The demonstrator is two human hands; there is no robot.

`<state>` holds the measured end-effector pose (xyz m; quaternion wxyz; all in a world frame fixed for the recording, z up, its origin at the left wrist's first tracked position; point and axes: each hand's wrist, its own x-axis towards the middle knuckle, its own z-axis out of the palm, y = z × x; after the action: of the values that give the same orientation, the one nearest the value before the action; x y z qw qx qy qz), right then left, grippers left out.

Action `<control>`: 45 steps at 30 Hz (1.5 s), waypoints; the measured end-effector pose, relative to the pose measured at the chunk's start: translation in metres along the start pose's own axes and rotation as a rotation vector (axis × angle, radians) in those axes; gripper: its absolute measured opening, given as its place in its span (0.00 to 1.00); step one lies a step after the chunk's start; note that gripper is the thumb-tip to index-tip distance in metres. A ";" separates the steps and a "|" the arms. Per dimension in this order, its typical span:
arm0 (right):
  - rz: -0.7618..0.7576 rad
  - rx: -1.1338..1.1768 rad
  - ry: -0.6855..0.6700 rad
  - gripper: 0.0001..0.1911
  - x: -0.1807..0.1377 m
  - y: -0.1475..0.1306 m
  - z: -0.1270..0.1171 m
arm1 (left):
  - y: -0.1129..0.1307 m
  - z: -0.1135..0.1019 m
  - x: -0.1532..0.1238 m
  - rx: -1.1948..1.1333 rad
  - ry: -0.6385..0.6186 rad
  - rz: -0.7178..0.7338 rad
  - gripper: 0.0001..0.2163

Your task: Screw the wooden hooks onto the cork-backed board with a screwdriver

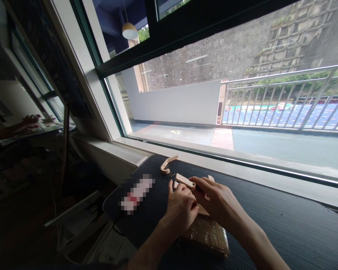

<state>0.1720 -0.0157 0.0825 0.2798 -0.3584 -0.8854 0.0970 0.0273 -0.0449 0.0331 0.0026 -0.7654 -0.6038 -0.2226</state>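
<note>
My left hand (181, 207) is curled closed over a small light wooden piece (185, 180) that sticks out past its fingers. My right hand (214, 198) meets it from the right, fingers bent and pinching the same wooden piece. Both hands hover over a flat brown wrapped packet (209, 234) lying on the dark ribbed table (284, 228). A curved wooden hook (167, 164) lies loose on the table just beyond my hands, near the window sill.
A blurred white and red object (137, 193) lies on the table's left end. The window sill and glass (242, 112) run along the far edge. Left of the table the floor drops away, with a radiator grille (124, 153) and a glass partition.
</note>
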 end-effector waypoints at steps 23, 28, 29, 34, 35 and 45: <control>0.041 0.088 0.008 0.12 -0.003 0.005 -0.008 | 0.000 -0.002 0.000 0.038 -0.011 0.022 0.04; 0.078 0.100 -0.026 0.05 -0.005 0.002 -0.012 | 0.001 -0.004 0.002 0.039 -0.021 0.020 0.05; 0.101 0.104 -0.026 0.05 -0.005 0.002 -0.012 | 0.001 -0.005 0.002 0.038 -0.022 0.017 0.05; 0.138 0.063 -0.105 0.04 0.003 -0.004 -0.017 | -0.001 -0.009 0.001 0.020 -0.051 0.006 0.03; 0.121 0.047 -0.137 0.04 0.005 -0.005 -0.019 | -0.002 -0.011 0.001 0.014 -0.057 0.009 0.03; -0.043 -0.332 -0.491 0.09 0.029 -0.030 -0.038 | -0.016 -0.018 0.003 -0.036 -0.126 0.110 0.03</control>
<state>0.1593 -0.0191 0.1378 -0.0032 -0.3465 -0.9376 0.0285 0.0070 -0.0426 0.0461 -0.0369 -0.8098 -0.5558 -0.1842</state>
